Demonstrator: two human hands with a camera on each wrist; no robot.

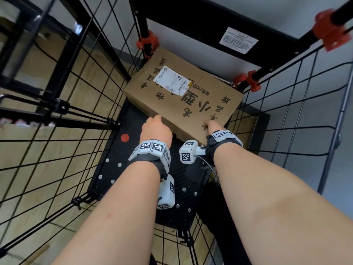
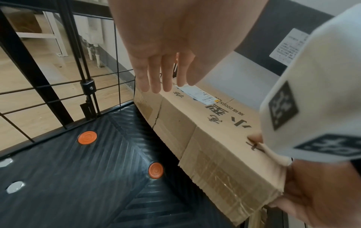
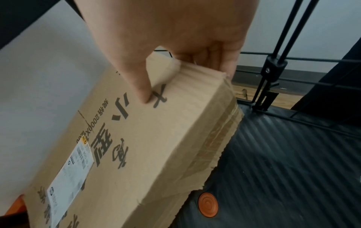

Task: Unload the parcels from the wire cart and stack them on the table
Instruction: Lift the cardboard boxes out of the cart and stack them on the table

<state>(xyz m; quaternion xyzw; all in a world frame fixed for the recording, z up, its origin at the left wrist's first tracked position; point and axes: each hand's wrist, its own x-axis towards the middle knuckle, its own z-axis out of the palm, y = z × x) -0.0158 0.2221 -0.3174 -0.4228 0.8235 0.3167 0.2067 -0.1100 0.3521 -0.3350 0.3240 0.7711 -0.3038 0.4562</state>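
Observation:
A flat brown cardboard parcel [image 1: 183, 92] with black lettering and a white shipping label [image 1: 171, 79] lies at the far end of the wire cart, on its black ribbed floor [image 1: 133, 165]. My right hand [image 1: 212, 124] grips the parcel's near right corner, thumb on top and fingers round the side, as the right wrist view shows on the parcel [image 3: 156, 146]. My left hand [image 1: 155, 129] reaches to the near left corner with straight fingers [image 2: 156, 77], just above the parcel [image 2: 205, 131]; whether they touch it is unclear.
Black wire mesh walls [image 1: 57, 150] close in the cart on the left and right [image 1: 296, 111]. Red clamps [image 1: 147, 42] sit on the black corner posts. Orange discs [image 2: 87, 137] and metal bolts dot the floor. Wooden flooring shows outside the mesh.

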